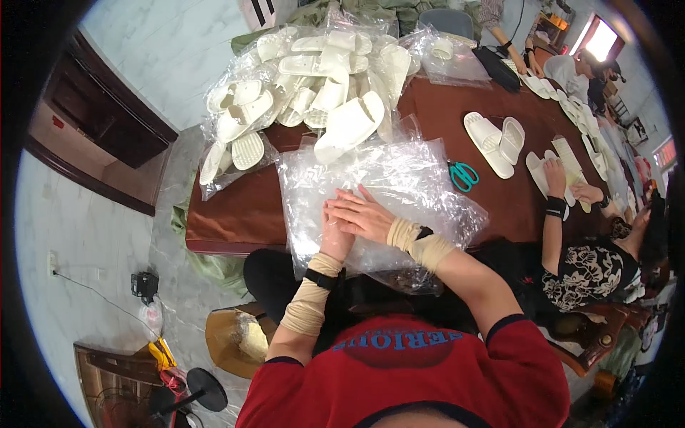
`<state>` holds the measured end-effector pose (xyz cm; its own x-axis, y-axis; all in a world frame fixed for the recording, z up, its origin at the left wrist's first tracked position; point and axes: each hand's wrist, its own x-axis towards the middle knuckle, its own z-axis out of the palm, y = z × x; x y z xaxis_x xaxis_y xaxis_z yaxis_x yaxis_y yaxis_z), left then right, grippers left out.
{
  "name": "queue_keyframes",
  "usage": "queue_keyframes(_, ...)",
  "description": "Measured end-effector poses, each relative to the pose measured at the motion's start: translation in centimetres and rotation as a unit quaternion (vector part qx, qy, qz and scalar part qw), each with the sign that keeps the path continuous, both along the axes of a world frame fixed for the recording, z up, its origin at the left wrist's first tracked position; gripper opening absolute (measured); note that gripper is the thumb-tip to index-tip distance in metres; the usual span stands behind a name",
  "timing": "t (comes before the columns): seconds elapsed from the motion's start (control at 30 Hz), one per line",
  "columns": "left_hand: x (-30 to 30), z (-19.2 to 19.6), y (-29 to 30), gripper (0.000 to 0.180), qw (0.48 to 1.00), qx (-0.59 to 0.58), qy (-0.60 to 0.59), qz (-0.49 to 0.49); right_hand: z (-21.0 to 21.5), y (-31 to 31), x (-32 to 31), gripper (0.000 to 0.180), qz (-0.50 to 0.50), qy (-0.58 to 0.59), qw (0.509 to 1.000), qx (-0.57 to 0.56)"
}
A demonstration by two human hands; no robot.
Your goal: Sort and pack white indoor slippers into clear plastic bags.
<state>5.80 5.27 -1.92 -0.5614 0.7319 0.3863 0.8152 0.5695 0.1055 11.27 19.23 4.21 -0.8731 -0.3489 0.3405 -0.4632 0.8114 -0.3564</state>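
Observation:
My left hand (335, 237) and my right hand (364, 216) meet over a stack of clear plastic bags (307, 175) at the table's near edge. The right one lies across the left one's fingers, its own fingers stretched out. Partly covered, the left hand looks flat, and nothing shows in either hand. Beyond the bags is a heap of white slippers (349, 127), many wrapped in clear plastic. Teal-handled scissors (464, 176) rest right of the bags. A loose pair of white slippers (491, 143) lies farther right.
The brown table (235, 210) stretches away to the right. There a co-worker's hands (555, 178) touch white slippers, and another person's hands (531, 65) are at the far side. A dark pouch (497, 68) lies at the back. An open cardboard box (227, 342) stands on the floor, left of me.

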Motion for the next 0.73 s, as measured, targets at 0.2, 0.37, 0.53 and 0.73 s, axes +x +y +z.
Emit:
queue_keyframes(0.2, 1.0, 7.1, -2.1, 0.056, 0.956, 0.179, -0.202, -0.114, 4.2, -0.4, 0.3, 0.054, 0.082, 0.030, 0.996, -0.017)
queue_keyframes(0.37, 1.4, 7.6, -5.7, 0.057, 0.984, 0.126, -0.129, 0.014, 6.8, -2.8, -2.0, 0.054, 0.191, 0.075, 0.978, 0.028)
queue_keyframes(0.53, 0.9, 5.4, -9.9, 0.045, 0.988, -0.063, 0.020, 0.143, 1.6, -3.3, -6.0, 0.053, 0.259, 0.017, 0.964, 0.058)
queue_keyframes(0.73, -3.3, 3.2, -15.1, 0.037, 0.774, 0.360, -0.507, 0.120, -0.2, -4.2, -5.7, 0.061, 0.169, 0.082, 0.977, 0.097)
